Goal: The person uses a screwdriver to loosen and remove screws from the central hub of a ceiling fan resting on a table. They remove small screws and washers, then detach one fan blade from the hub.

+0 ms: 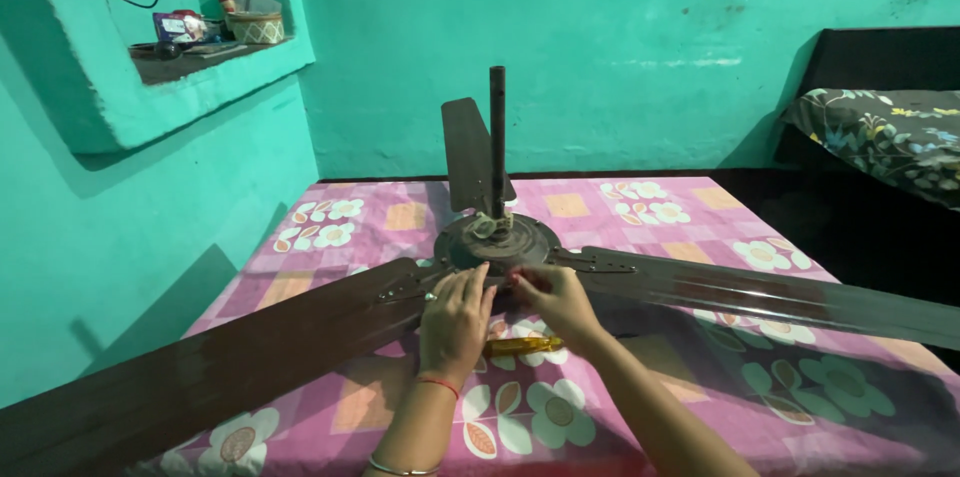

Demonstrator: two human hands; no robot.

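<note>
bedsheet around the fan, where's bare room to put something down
Free: the floral sheet behind the right blade, and the near patch in front of it. Crowded: at the motor hub, where left hand, right hand and a yellow tool gather.

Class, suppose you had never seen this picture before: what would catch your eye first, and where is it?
First, the brown ceiling fan lying mid-frame on a pink floral cloth, its rod upright and long blades spreading out. Next, the left hand and right hand meeting at its hub, against bright turquoise walls.
</note>
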